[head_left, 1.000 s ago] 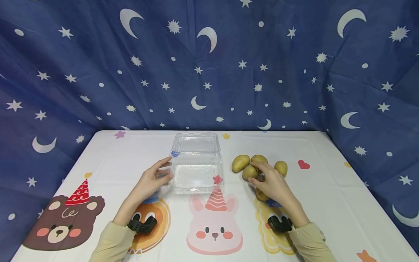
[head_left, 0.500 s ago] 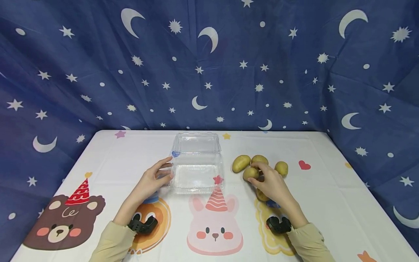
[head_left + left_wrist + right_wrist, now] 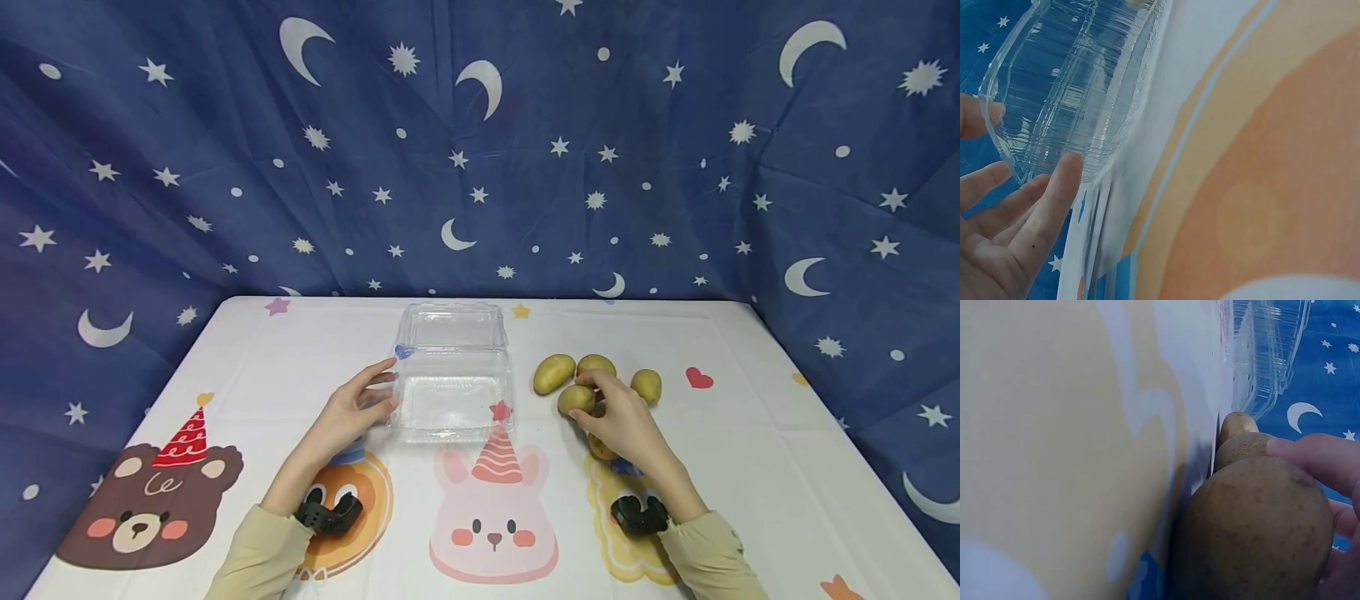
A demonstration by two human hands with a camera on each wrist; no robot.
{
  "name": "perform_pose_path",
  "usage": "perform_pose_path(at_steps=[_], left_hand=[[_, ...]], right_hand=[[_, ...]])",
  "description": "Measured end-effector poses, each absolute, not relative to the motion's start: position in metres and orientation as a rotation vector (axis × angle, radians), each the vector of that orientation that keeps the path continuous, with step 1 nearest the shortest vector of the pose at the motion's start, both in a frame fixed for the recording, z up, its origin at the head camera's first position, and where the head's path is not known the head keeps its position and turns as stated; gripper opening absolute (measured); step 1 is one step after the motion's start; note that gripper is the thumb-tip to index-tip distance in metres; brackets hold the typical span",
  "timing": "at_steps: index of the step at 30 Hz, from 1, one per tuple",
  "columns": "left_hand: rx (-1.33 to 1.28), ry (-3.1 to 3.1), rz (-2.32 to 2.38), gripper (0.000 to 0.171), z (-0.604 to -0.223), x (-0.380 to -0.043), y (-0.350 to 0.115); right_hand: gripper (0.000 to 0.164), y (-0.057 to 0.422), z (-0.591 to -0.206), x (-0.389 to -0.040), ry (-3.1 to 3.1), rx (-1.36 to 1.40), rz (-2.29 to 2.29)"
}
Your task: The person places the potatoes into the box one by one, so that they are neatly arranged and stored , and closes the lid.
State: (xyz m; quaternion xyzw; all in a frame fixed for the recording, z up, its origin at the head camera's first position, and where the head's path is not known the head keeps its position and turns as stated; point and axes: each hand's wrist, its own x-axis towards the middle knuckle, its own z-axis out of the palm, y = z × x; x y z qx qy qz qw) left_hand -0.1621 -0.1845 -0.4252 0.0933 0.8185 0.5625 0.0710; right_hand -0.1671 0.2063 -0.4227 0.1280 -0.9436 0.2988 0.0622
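Observation:
A clear plastic clamshell container (image 3: 453,435) stands on the table with its lid (image 3: 450,327) folded back. My left hand (image 3: 347,417) is at its left side, relaxed fingers touching the wall, as the left wrist view also shows on the clear plastic (image 3: 1072,94). To the right lies a group of several potatoes. My right hand (image 3: 626,421) pinches one potato (image 3: 576,402) between thumb and fingers, low at the tabletop. Another potato (image 3: 601,447) lies under that palm, partly hidden; it looms large in the right wrist view (image 3: 1254,531).
Behind the pinched potato lie a long potato (image 3: 554,374) and a rounder potato (image 3: 597,365). One more potato (image 3: 647,386) sits apart on the right. The printed white tablecloth (image 3: 780,483) meets a blue star-patterned curtain (image 3: 525,225) at the back.
The potato in my right fingers has turned slightly and now looks longer. My left hand stays at the container. The head view has shifted a little.

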Motion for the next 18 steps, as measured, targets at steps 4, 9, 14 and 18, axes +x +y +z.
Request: perform_pose_path(at_steps=[4, 9, 14, 18], left_hand=[[0.281, 2.454, 1.699, 0.062, -0.426, -0.162, -0.185], [0.275, 2.447, 1.702, 0.062, -0.427, -0.162, -0.186], [0.266, 2.440, 1.705, 0.061, -0.426, -0.162, -0.186], [0.259, 2.446, 1.687, 0.062, -0.425, -0.162, -0.185]], right_hand=[[0.045, 0.206, -0.420, -0.165, -2.843, 0.392, 0.906], [0.044, 0.205, -0.417, -0.163, -2.801, 0.415, 0.921], [0.044, 0.203, -0.413, -0.164, -2.766, 0.455, 0.934], [0.044, 0.202, -0.407, -0.163, -2.741, 0.481, 0.962]])
